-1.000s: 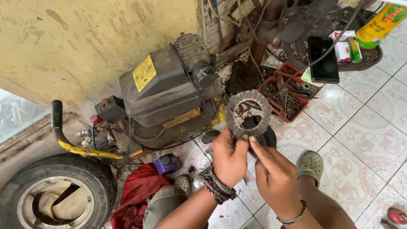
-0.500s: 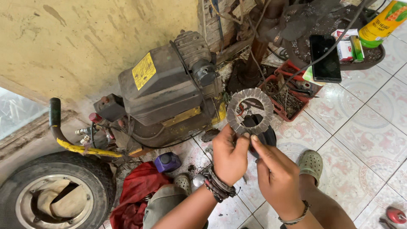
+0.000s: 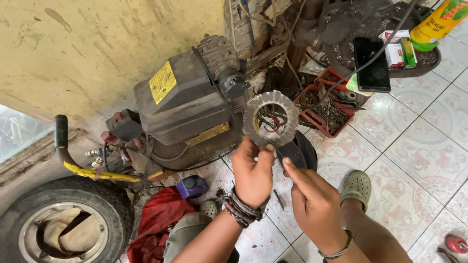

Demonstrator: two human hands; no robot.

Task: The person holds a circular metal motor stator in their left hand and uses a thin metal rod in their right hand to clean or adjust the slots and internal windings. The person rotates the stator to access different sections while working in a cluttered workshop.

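L hand point(image 3: 253, 173) grips ring disc point(image 3: 271, 118) at lower edge, held upright; R hand point(image 3: 314, 204) just below, loosely curled, fingertip near rim.

**Greys, reds and patterned tiles**

In my left hand point(image 3: 252, 171) is a grey ribbed ring point(image 3: 270, 118). At nine o'clock, a dark grey compressor point(image 3: 187, 104) with yellow label; at seven, red cloth point(image 3: 158, 219); at three, white floral-patterned tiles point(image 3: 419, 146); green sandal point(image 3: 357, 186).
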